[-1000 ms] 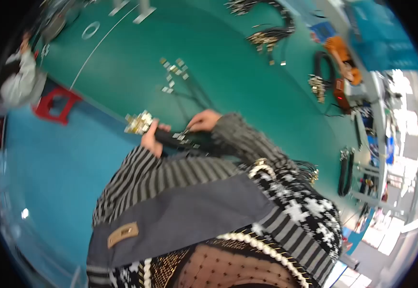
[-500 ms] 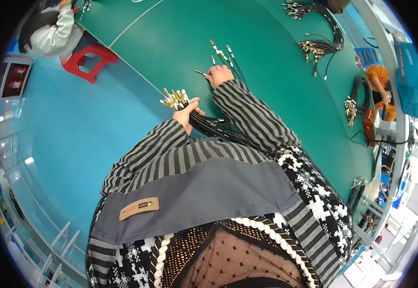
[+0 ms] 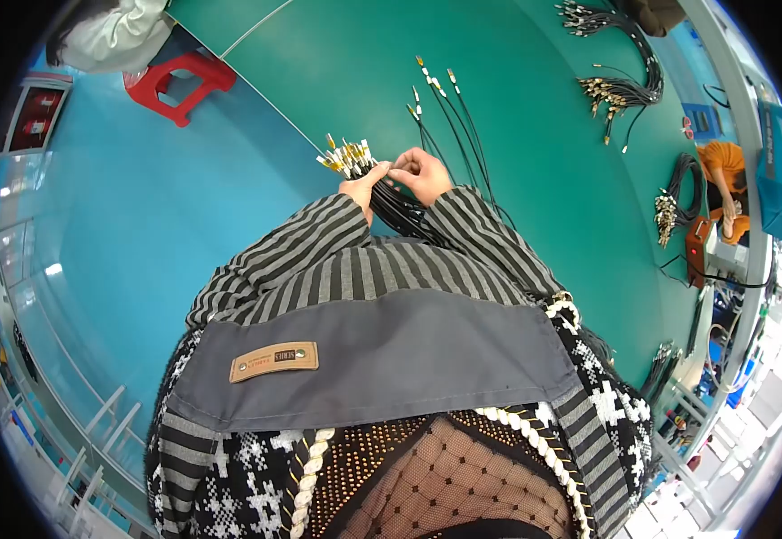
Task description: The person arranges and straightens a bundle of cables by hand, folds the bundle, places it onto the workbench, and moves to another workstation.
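The left hand (image 3: 363,189) grasps the bundle of black cables (image 3: 395,208) just below its metal ends (image 3: 351,158), close to the left edge of the worktop (image 3: 544,171). The right hand (image 3: 421,176) has its fingertips pinched together beside the left thumb; whether a cable is between them, I cannot tell. With so many slim cables in one grip, a slackened thumb could let some slide out, leaving the ends uneven. The ends sit so near the edge that a leftward swing could carry them over the floor (image 3: 184,216), where dropped ones would fall. The loose cables (image 3: 456,89) run beside the right sleeve (image 3: 499,238), which could snag or tangle them.
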